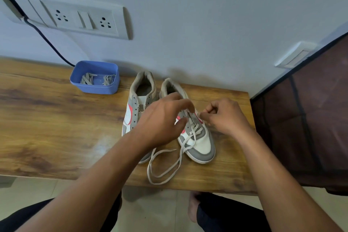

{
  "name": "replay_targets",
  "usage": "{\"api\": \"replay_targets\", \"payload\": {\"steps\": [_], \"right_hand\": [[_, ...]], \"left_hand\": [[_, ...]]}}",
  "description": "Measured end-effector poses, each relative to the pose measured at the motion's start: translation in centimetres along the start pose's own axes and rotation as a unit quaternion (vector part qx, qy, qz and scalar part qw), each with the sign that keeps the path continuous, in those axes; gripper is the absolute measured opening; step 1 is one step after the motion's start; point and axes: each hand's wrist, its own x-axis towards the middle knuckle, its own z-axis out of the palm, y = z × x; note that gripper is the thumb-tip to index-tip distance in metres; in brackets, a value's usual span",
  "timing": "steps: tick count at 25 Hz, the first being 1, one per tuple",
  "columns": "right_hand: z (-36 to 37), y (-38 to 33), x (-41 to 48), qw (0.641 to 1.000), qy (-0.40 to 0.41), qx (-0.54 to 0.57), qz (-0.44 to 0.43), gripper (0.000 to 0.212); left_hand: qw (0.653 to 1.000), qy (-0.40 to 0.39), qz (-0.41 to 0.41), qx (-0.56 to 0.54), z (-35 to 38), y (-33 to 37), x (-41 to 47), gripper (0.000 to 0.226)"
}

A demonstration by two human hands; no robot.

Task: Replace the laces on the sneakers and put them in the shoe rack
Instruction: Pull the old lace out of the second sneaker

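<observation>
Two grey, white and red sneakers stand side by side on the wooden table, toes toward me. The left sneaker has bare eyelets and no lace. The right sneaker carries a white lace through its lower eyelets, with long loose ends looping on the table in front. My left hand hovers over the right sneaker's tongue, fingers curled at the lace. My right hand sits at the sneaker's right side and pinches the lace near an upper eyelet.
A blue tub at the back left holds two bundled laces. A black cable runs from the wall socket panel down behind it. A dark mesh-covered rack stands right of the table. My legs show below the table edge.
</observation>
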Motion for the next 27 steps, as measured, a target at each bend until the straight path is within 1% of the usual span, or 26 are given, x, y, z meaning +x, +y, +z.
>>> {"api": "replay_targets", "payload": {"steps": [2, 3, 5, 8, 11, 15, 18, 20, 23, 24, 27], "right_hand": [[0.1, -0.1, -0.3, 0.998, -0.051, -0.021, 0.029, 0.029], [0.2, -0.2, -0.5, 0.997, -0.063, -0.032, 0.033, 0.03], [0.5, -0.4, -0.5, 0.996, -0.061, -0.062, 0.036, 0.027], [0.9, -0.7, -0.4, 0.993, -0.058, -0.093, 0.038, 0.022], [1.1, -0.5, -0.2, 0.994, -0.07, -0.065, 0.054, 0.025], [1.1, 0.0, 0.2, 0.993, -0.098, -0.013, 0.071, 0.02], [0.9, 0.2, 0.1, 0.992, -0.094, 0.004, 0.083, 0.019], [1.0, 0.2, 0.0, 0.991, -0.093, 0.017, 0.091, 0.023], [1.5, 0.0, -0.1, 0.99, -0.1, 0.04, 0.096, 0.043], [1.5, 0.0, -0.2, 0.989, -0.106, 0.05, 0.093, 0.044], [0.1, 0.1, -0.9, 0.981, -0.137, 0.11, 0.079, 0.024]], "left_hand": [[0.999, -0.023, 0.021, 0.019, 0.8, 0.1, 0.2, 0.036], [0.999, -0.033, 0.021, 0.032, 1.1, 0.0, 0.3, 0.04], [0.998, -0.036, 0.019, 0.053, 1.7, -0.4, 0.3, 0.046], [0.997, -0.026, 0.023, 0.065, 2.4, -0.7, 0.4, 0.045], [0.997, -0.017, 0.021, 0.073, 2.9, -1.0, 0.6, 0.039], [0.998, -0.01, 0.018, 0.059, 3.1, -1.2, 0.6, 0.035], [0.998, -0.006, 0.019, 0.062, 3.3, -1.4, 0.6, 0.036], [0.998, -0.002, 0.018, 0.063, 3.3, -1.4, 0.6, 0.036], [0.997, 0.003, 0.018, 0.074, 3.3, -1.4, 0.6, 0.036], [0.997, 0.005, 0.015, 0.075, 3.3, -1.4, 0.6, 0.036], [0.998, 0.007, 0.003, 0.058, 3.1, -1.6, 0.6, 0.036]]}}
